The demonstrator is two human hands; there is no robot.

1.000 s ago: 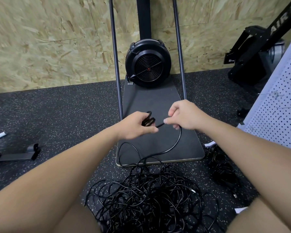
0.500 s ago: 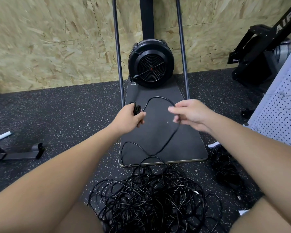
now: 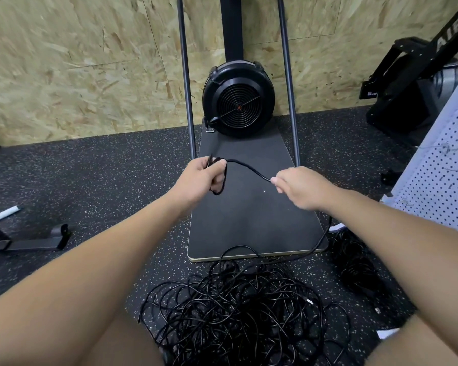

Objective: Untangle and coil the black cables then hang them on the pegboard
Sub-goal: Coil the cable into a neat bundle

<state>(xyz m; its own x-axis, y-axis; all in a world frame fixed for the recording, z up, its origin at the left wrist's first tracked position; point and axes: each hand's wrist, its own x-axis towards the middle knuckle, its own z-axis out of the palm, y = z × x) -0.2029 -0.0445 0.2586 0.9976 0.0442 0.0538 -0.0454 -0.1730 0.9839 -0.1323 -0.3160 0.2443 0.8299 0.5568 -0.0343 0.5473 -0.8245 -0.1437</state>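
Observation:
My left hand (image 3: pixel 200 179) grips a small coil of black cable (image 3: pixel 220 178), with loops hanging below the fingers. A short stretch of the same cable (image 3: pixel 251 169) runs rightward to my right hand (image 3: pixel 298 187), which pinches it at the fingertips. From under my right forearm the cable drops along the platform's right edge into a large tangled pile of black cables (image 3: pixel 238 310) on the floor in front of me. A second, darker bundle of cable (image 3: pixel 354 262) lies to the right. The white pegboard (image 3: pixel 444 180) leans at the far right.
A black fan unit (image 3: pixel 238 99) stands on a dark platform (image 3: pixel 249 220) between two upright metal poles, against an OSB wall. Black exercise equipment (image 3: pixel 413 83) stands at the back right. A low metal foot (image 3: pixel 27 243) lies on the speckled rubber floor at left.
My hands have drawn apart and risen slightly. The cable arc between them has flattened, the coil in my left hand has gained a loop, and the trailing cable now runs under my right forearm.

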